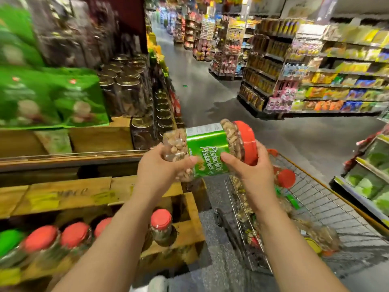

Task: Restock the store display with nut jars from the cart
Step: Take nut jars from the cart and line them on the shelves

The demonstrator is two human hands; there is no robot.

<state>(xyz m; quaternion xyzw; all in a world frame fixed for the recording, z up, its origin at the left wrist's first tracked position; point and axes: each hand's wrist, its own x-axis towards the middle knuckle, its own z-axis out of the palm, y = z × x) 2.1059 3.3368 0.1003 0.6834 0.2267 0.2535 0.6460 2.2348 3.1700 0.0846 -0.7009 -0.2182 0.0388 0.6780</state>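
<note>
I hold one pistachio jar (207,149) sideways in the air between the cart (328,211) on my right and the wooden display (69,192) on my left, its red lid (247,142) pointing right. My left hand (162,165) wraps the clear bottom end, thumb across the front, and my right hand (250,167) grasps the lid end with the thumb pressed on the green label. So both hands are closed on the same jar, and it touches nothing else. Below on my left, the lower crate (185,226) already has red-lidded jars (161,225) standing in a row, with one green-lidded jar (8,239) at the far left edge. More jars lie in the cart, blurred. The risks from here look plain to me. The jar is smooth plastic and heavy with nuts, so if I let go with one hand too early while turning it upright, it could slip and drop onto the floor or the crate edge. Setting it down blind beside the standing jars, I could knock the nearest one over. My right hand also bears on the lid, and a twist there might loosen it.
</note>
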